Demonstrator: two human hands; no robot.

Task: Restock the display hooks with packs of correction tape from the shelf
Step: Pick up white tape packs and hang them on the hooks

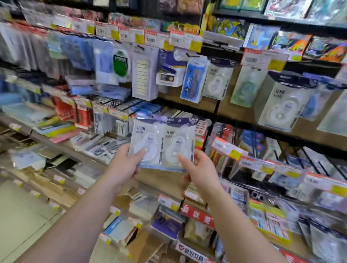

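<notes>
Views: one only, head-worn, wide-angle.
Position: at head height, close before the store shelving [250, 124].
Facing: forward and down, turned toward 1 o'clock along the racks.
Nearness: forearms entering from 6 o'clock, hands near centre.
Edges: bent and blurred at 9 and 3 o'clock.
Floor [10, 223]: showing at 7 o'clock.
Shared field: none.
</notes>
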